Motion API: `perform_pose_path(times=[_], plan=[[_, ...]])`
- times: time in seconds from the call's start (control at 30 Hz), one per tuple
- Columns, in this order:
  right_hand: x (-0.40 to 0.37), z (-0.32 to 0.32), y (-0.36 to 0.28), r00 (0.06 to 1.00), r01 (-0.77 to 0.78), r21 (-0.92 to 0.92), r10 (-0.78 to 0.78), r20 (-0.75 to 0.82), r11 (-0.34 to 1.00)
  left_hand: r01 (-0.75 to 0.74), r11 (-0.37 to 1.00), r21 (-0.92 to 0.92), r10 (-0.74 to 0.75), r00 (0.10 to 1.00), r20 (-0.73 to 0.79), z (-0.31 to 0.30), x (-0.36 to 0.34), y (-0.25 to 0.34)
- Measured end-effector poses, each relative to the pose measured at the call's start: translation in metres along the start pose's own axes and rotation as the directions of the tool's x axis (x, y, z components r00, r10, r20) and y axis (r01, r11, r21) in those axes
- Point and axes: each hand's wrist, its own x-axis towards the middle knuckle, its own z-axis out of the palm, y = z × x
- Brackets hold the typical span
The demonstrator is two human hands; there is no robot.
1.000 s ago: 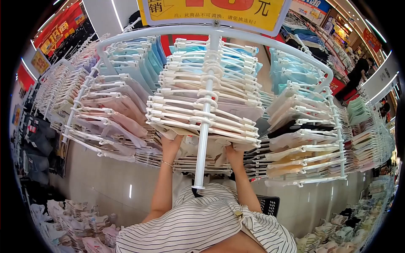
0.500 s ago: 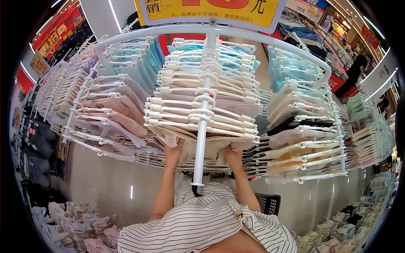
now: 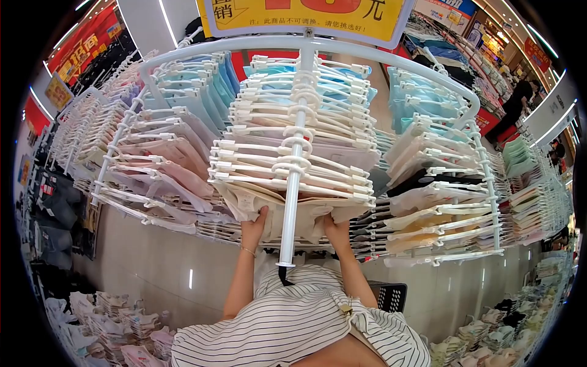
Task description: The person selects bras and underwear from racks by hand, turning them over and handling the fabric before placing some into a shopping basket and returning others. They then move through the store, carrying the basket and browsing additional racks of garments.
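At the front of the middle arm of a white rack, cream underpants hang from a white clip hanger. My left hand grips the fabric at its left side, thumb on the near face and fingers partly hidden. On the other side of the rack's bar, my right hand pinches the right part of the same garment. The cloth is spread between both hands and stays on its hanger. Behind it, more hangers with cream, pinkish and blue garments are packed along the bar.
Side arms of the rack hold light blue garments on the left and yellow ones on the right. A yellow price sign tops the rack. A person in black stands far right. A dark perforated basket is near my right elbow.
Both hands have shifted slightly, and their thumbs show more on the near face of the underpants. The front cloth is drawn a little flatter between them.
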Motion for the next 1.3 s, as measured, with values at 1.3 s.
perform_pose_path(times=[1.3], plan=[[-0.025, 0.018, 0.078, 0.946, 0.299, -0.738, -0.088, 0.311, 0.605, -0.601, 0.282, 0.748, 0.409, 0.78, 0.473, 0.038, -0.017, -0.054]])
